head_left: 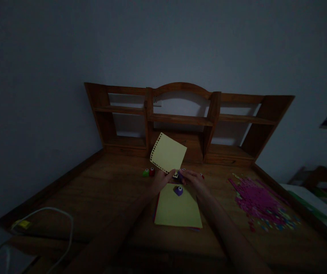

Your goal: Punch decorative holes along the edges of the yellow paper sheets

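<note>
My left hand [161, 180] pinches the lower edge of a pale yellow paper sheet [169, 152], which stands tilted up. Rows of small cut-out holes run along its left and lower edges. At the sheet's lower right corner, my right hand [196, 181] is closed on a small purple craft punch [181, 176], partly hidden by the fingers. Below both hands lies a stack of coloured paper [177, 213], yellow on top. A second purple punch [178, 190] with a white eye rests on the stack. A green punch [145, 172] and a red punch [151, 172] sit beyond my left hand.
Magenta paper strips and coloured bits make a pile [259, 201] on the right of the wooden desk [109, 190]. A wooden shelf unit [180, 120] stands at the back. A white cable [71, 228] and a yellow object [23, 224] lie at the left front.
</note>
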A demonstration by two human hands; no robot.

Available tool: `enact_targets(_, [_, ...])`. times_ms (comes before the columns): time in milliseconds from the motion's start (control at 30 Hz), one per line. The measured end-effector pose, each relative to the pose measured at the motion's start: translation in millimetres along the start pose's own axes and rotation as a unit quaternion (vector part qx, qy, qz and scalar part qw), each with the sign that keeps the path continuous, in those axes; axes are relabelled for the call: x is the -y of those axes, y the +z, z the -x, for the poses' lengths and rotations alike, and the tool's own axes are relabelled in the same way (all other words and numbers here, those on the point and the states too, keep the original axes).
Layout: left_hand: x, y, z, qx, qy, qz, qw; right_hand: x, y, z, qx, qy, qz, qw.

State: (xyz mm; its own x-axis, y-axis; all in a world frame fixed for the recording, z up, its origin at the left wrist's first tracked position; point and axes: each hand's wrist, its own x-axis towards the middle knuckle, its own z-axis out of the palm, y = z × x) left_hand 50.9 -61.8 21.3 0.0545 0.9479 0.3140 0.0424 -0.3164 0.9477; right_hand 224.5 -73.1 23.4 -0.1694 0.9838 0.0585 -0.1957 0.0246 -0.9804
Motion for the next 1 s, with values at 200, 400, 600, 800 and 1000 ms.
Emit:
enact_targets(200, [12, -4.2, -3, 0.078, -0.036, 0.011, 0.996, -2, 3, 0, 0.044, -0.002, -0.021, 0.999])
enact_targets(400, [12, -2.8, -2, 0.107, -0.047, 0.016, 0.993, 4, 7, 5, 0.054, 0.046, -0.109, 0.992])
enact_targets(600, [7, -0.8, -1, 0.107, -0.036, 0.017, 0.993, 1, 9, 4, 0.015, 0.050, -0.100, 0.994])
enact_targets(800, [11, 0.5, 2, 0.102, -0.027, 0.018, 0.994, -2, 5, -1, -0.024, 0.035, -0.059, 0.997])
enact_targets(1000, [14, 5.5, 0, 0.104, -0.037, 0.043, 0.993, -6, 4, -2, -0.022, 0.042, -0.066, 0.997])
